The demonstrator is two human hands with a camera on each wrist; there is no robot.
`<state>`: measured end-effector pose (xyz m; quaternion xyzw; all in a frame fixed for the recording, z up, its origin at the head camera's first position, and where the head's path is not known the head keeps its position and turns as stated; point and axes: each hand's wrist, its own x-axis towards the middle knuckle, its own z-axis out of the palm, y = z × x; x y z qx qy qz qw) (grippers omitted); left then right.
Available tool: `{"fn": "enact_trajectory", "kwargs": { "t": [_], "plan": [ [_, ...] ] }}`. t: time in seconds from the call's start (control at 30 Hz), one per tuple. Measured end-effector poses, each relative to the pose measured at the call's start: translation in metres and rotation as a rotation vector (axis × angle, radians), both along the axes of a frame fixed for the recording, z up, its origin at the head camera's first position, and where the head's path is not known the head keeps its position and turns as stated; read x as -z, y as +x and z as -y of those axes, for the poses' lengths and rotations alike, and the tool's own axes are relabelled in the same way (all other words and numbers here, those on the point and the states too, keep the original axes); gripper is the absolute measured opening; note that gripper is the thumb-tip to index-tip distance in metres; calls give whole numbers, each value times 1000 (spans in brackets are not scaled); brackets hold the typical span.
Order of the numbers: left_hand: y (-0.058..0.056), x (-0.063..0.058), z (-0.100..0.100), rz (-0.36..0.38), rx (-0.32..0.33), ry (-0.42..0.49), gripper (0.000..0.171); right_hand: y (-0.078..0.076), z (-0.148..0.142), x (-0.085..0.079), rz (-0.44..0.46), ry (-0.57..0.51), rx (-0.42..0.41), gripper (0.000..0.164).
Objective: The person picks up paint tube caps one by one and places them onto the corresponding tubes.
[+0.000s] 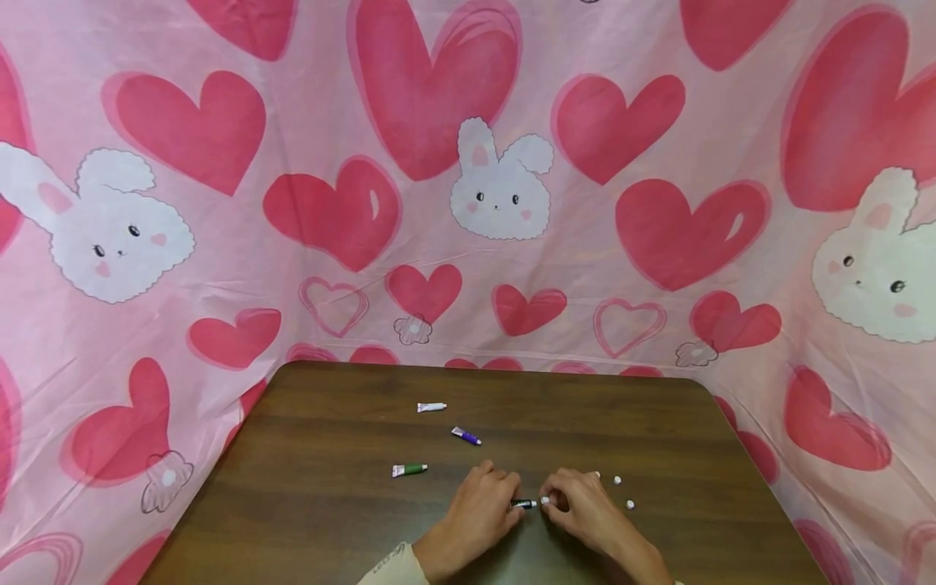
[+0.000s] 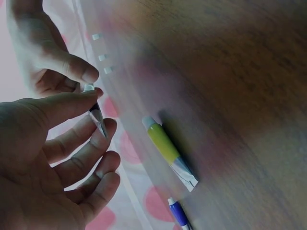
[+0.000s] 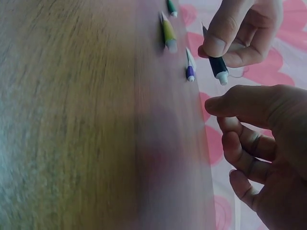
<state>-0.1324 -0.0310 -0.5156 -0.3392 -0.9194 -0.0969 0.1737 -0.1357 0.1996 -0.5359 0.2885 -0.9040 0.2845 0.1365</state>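
A small black paint tube [image 1: 523,504] lies pinched between the thumb and fingers of my left hand [image 1: 483,500], its white nozzle pointing right. Facing it, my right hand [image 1: 585,505] pinches a small white cap [image 1: 544,500] just off the nozzle. In the right wrist view, the black tube [image 3: 218,67] shows its bare white tip, while the thumb of the right hand [image 3: 259,129] hides the cap. The left wrist view has both hands close together at the tube's end.
A white tube [image 1: 432,407], a purple tube [image 1: 466,436] and a green tube [image 1: 409,470] lie on the brown table [image 1: 307,520]. A yellow tube [image 2: 163,143] shows in the wrist views. Several loose white caps [image 1: 630,504] sit right of my right hand. Pink heart-patterned cloth [image 1: 585,268] surrounds the table.
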Motion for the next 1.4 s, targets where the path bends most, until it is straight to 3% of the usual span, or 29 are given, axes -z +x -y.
{"fn": "enact_trajectory", "kwargs": {
  "t": [0.2,0.63,0.83,1.07,1.4],
  "plan": [
    [-3,4,-1,-29,2,10,33,0,3,-3,-14,9,-15,25],
    [1,-1,-1,54,-12,-23,31,3,7,0,-56,28,-43,26],
    [1,0,0,20,3,1,32,2,7,-1,-41,23,-61,25],
    [1,1,1,47,23,-2,29,2,8,1,-58,9,-86,25],
    [0,2,1,15,33,-1,30,3,8,-1,-32,-12,-65,27]
  ]
}}
